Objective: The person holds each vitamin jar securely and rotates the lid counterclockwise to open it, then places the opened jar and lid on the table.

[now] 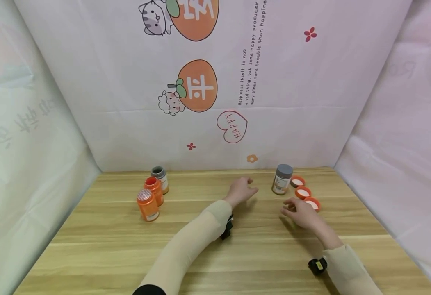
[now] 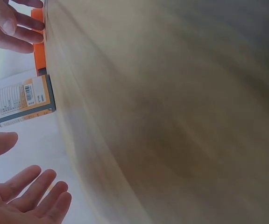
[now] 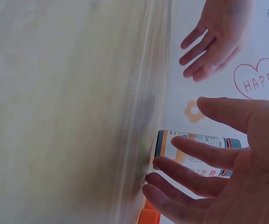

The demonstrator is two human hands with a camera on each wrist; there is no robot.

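Note:
A jar with a grey lid (image 1: 282, 180) stands upright at the back right, a printed label on its side. To its left, my left hand (image 1: 240, 191) hovers over the table with loosely spread fingers, holding nothing. My right hand (image 1: 301, 213) is in front of the jar, its fingers loosely bent and apart from it. In the right wrist view, those fingers overlap the labelled jar (image 3: 197, 140) without gripping it. Three round orange caps (image 1: 303, 192) lie in a row right of the jar, white inner sides up; the right hand partly covers the nearest.
On the left stand a grey-rimmed open jar (image 1: 159, 178), an orange open bottle (image 1: 153, 190) and an orange bottle with a pale patterned top (image 1: 148, 206), close together. A printed white sheet (image 1: 126, 123) rises behind the wooden table (image 1: 101, 246); pale sheets hang at both sides.

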